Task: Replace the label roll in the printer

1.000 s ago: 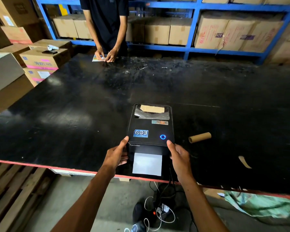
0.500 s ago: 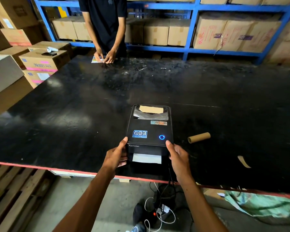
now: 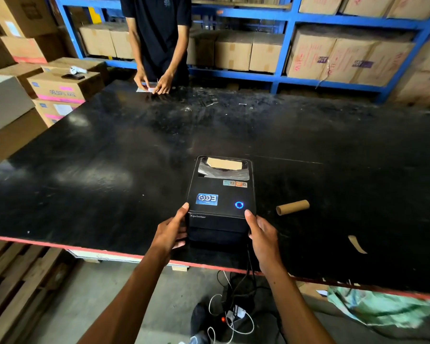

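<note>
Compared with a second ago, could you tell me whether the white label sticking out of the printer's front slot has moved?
Yes. The label has drawn back into the printer: measured against the front slot, no white shows there now. The left hand and right hand grip its sides.

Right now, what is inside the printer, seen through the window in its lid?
Through the window of the printer, a brown strip and pale, shiny material show. The closed lid covers everything else, so the roll itself cannot be judged. Both hands grip the front corners.

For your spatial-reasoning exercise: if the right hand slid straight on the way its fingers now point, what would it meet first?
The right hand points up-left against the printer, so it likely meets the printer's side at once; depth is unclear.
</note>
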`<state>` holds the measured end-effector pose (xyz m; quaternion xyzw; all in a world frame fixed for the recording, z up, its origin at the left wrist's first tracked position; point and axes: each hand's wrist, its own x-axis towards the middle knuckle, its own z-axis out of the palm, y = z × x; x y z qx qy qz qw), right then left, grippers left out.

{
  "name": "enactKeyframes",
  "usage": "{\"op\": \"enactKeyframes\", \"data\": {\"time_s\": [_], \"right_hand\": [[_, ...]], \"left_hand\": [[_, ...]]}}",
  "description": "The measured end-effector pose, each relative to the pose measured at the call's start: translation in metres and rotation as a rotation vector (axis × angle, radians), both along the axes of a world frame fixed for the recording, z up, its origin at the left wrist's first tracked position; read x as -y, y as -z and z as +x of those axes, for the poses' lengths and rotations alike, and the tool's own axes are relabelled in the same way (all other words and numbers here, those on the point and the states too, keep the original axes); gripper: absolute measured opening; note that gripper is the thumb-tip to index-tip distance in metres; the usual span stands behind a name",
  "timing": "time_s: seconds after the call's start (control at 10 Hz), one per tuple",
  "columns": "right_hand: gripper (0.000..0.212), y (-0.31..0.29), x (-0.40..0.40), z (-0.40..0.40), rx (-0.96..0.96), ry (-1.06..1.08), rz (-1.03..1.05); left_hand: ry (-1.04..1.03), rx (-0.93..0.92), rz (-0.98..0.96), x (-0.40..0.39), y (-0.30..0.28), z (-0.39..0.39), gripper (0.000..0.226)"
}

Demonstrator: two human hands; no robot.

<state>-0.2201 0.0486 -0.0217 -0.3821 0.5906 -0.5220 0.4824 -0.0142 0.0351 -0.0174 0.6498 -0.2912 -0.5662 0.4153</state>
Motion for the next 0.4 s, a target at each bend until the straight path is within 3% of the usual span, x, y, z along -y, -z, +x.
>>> {"op": "enactKeyframes", "data": {"time_s": [0.4], "right_hand": [[0.029, -0.0029, -0.0064, -0.0001, -0.034, -0.012, 0.014]], "left_hand": [[0.079, 0.054, 0.041, -0.0058, -0.0126, 0.0017, 0.049]]}}
